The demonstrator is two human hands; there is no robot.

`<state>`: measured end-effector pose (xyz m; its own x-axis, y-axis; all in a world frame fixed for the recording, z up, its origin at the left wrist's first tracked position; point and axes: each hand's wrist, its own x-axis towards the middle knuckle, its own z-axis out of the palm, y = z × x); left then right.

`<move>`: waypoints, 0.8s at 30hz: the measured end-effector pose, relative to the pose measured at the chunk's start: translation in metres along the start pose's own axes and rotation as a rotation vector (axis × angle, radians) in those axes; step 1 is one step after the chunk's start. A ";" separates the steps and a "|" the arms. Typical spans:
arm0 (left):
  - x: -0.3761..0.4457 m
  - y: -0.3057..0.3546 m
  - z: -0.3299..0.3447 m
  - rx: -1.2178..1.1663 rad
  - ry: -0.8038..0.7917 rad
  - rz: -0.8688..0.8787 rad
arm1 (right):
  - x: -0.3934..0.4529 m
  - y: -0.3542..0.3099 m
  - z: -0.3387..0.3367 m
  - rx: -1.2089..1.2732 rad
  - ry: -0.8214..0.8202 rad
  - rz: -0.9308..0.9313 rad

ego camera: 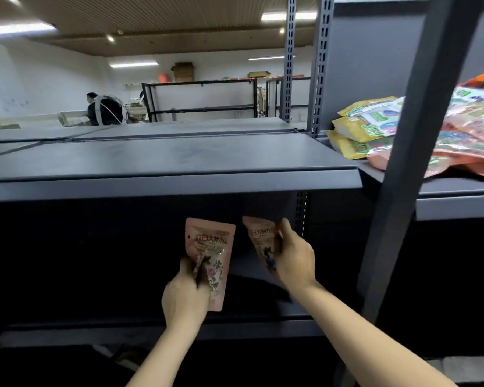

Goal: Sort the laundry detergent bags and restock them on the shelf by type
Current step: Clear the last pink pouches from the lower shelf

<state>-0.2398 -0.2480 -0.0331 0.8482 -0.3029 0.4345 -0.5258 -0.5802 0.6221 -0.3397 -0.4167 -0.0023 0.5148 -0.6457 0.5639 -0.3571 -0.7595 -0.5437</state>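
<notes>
Two pink detergent bags with flower prints stand upright in the dark middle shelf opening. My left hand [186, 297] grips the left pink bag [211, 247] at its lower left edge. The right pink bag [259, 238] is turned edge-on, and my right hand [292, 254] holds it along its right side. Both bags are just above the lower grey shelf [249, 321]. On the upper right shelf lies a pile of yellow bags [363, 127] and pink bags [464, 143].
A wide grey shelf board [165, 160] spans the view above the hands. A dark upright post [408, 141] crosses in front of the bag pile. Perforated uprights [319, 65] rise behind. A person [101, 108] stands far back left beside black racks.
</notes>
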 end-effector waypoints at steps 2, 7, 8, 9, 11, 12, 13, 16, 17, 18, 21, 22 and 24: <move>-0.018 0.014 -0.005 -0.043 0.066 0.027 | -0.011 -0.001 -0.021 0.113 0.036 0.049; -0.065 0.053 -0.019 -0.139 0.263 0.030 | -0.040 0.008 -0.078 0.242 0.086 -0.078; -0.073 0.061 -0.022 -0.161 0.302 0.049 | -0.047 0.012 -0.089 0.244 0.113 -0.139; -0.081 0.071 -0.024 -0.184 0.338 0.069 | -0.052 0.013 -0.102 0.265 0.117 -0.189; -0.096 0.090 -0.028 -0.224 0.397 0.091 | -0.060 0.017 -0.128 0.320 0.121 -0.270; -0.103 0.101 -0.029 -0.246 0.422 0.091 | -0.062 0.020 -0.140 0.335 0.152 -0.312; -0.110 0.112 -0.030 -0.271 0.445 0.090 | -0.063 0.024 -0.152 0.347 0.197 -0.353; -0.127 0.152 -0.032 -0.369 0.492 0.123 | -0.058 0.038 -0.188 0.393 0.370 -0.413; -0.130 0.167 -0.033 -0.410 0.503 0.141 | -0.054 0.042 -0.202 0.399 0.435 -0.421; -0.133 0.183 -0.034 -0.443 0.515 0.164 | -0.049 0.046 -0.215 0.399 0.496 -0.421; -0.136 0.226 -0.035 -0.470 0.558 0.254 | -0.032 0.059 -0.255 0.406 0.643 -0.388; -0.137 0.239 -0.034 -0.468 0.574 0.278 | -0.025 0.063 -0.267 0.418 0.669 -0.360; -0.135 0.264 -0.031 -0.458 0.601 0.318 | -0.011 0.073 -0.289 0.419 0.708 -0.307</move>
<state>-0.4951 -0.3370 0.0924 0.5434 0.1313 0.8291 -0.8198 -0.1292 0.5578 -0.5962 -0.4874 0.1313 -0.1133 -0.4204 0.9002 0.1046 -0.9061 -0.4100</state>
